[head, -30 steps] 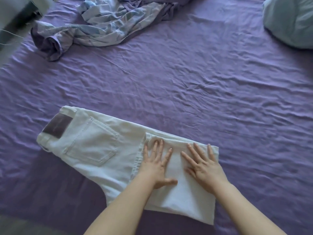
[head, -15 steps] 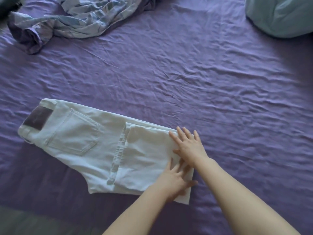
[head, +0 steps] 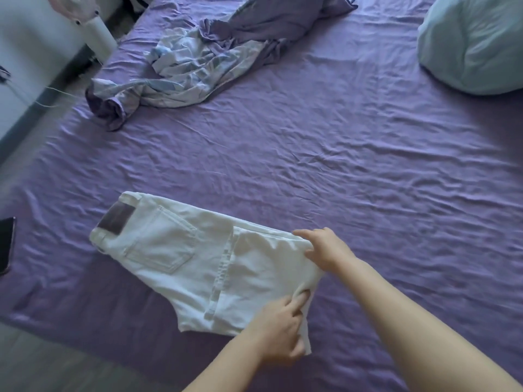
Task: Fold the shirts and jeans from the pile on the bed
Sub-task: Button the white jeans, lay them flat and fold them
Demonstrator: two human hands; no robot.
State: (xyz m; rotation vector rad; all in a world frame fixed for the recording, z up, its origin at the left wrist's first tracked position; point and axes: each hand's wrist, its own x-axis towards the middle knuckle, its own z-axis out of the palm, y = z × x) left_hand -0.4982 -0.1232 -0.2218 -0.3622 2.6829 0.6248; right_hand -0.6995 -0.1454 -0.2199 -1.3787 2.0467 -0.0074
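White jeans [head: 181, 256] lie partly folded on the purple bed sheet [head: 339, 179], waistband with a dark patch at the left, legs doubled over at the right. My right hand [head: 325, 247] grips the folded right edge at its far corner. My left hand [head: 280, 332] pinches the same edge at its near corner, fingers under the fabric. That edge is lifted slightly off the sheet. A crumpled pile of purple and light patterned clothes [head: 198, 60] lies at the back left of the bed.
A pale blue pillow [head: 475, 43] sits at the back right. A dark phone [head: 5, 244] lies at the bed's left edge. A white fan stand [head: 99, 29] and floor are beyond the left side.
Both hands went from pressing flat on the folded legs to gripping the right folded edge, which now lifts. The camera view shifted, showing more of the bed's left side.
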